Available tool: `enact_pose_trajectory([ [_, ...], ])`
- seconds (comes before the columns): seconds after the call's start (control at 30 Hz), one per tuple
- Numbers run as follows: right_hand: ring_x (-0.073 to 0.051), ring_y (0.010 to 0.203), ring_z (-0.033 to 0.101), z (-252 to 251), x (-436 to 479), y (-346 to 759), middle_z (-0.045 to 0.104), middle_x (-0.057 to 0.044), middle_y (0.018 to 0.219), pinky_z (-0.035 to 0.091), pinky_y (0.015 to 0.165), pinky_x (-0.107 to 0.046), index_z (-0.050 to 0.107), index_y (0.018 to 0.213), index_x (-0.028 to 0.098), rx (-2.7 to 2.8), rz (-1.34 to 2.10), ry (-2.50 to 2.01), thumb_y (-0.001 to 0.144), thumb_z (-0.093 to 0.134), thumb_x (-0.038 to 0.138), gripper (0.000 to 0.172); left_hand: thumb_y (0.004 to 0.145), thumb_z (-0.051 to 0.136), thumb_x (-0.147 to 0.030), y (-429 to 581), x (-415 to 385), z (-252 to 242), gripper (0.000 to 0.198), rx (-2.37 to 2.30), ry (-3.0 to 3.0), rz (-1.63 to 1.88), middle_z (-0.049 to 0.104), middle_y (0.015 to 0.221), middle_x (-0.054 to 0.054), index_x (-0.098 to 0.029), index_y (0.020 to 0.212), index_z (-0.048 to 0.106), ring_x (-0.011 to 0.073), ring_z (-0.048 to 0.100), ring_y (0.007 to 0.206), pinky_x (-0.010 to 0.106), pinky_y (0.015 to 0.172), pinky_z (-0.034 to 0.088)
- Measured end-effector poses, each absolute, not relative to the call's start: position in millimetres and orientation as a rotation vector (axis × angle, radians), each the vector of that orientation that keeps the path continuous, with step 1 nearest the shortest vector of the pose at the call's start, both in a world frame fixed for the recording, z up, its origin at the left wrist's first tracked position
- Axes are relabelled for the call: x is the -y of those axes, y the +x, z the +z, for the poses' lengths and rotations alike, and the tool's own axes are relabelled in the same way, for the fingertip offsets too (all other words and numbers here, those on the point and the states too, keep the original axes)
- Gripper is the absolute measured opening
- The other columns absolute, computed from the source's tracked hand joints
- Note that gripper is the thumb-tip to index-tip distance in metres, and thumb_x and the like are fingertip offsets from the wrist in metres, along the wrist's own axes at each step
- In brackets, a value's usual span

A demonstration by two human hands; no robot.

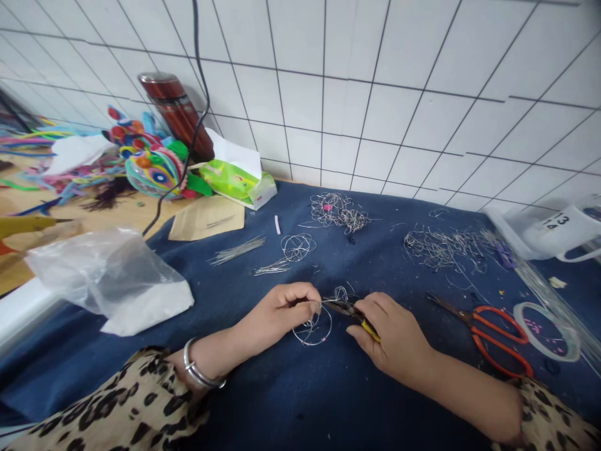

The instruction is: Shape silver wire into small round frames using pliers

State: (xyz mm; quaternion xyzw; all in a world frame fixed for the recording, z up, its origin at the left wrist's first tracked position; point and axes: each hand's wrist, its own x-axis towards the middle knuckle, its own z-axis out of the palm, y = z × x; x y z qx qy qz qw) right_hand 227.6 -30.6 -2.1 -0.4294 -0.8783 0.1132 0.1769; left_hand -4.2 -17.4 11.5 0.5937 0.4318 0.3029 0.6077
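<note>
My left hand (293, 308) pinches a thin wire hoop (323, 338) that hangs below the fingertips, with small pink beads along its lower edge. Wrapped round the yellow handle of a pair of pliers (345, 307) is my right hand (389, 332). The dark jaws of the pliers reach to the wire close by my left fingertips; whether they are closed on it I cannot make out. A small curl of wire (342, 292) shows just behind the jaws. Both hands are over the dark blue cloth (300, 401).
Scissors with orange handles (500, 338) and a clear ring-shaped dish (547, 332) lie at right. Wire tangles (333, 210) and straight wires (239, 249) lie behind. A plastic bag (113, 269), tissue pack (239, 185) and red flask (178, 116) stand left; a white mug (563, 232) is right.
</note>
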Motion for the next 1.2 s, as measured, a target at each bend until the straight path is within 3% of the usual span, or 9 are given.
enact_pose_trajectory([
  [0.5, -0.019, 0.083, 0.050, 0.7, 29.9, 226.8, 0.054, -0.008, 0.091, 0.045, 0.073, -0.034, 0.054, 0.100, 0.014, 2.499, 0.347, -1.139, 0.086, 0.047, 0.038, 0.029, 0.079, 0.047, -0.013, -5.7, 16.6, 9.0, 0.013, -0.955, 1.371, 0.710, 0.046, 0.063, -0.003, -0.013, 0.070, 0.056, 0.0087, 0.038, 0.059, 0.021, 0.056, 0.030],
  [1.2, -0.021, 0.079, 0.046, -2.6, 26.4, 231.1, 0.054, -0.010, 0.089, 0.042, 0.066, -0.036, 0.054, 0.107, 0.011, 2.668, -0.334, -0.988, 0.085, 0.048, 0.038, 0.035, 0.082, 0.046, -0.021, -2.9, 19.0, 16.6, 0.016, -1.002, 1.401, 0.638, 0.038, 0.059, -0.004, -0.014, 0.068, 0.051, 0.0085, 0.031, 0.055, 0.022, 0.052, 0.026],
])
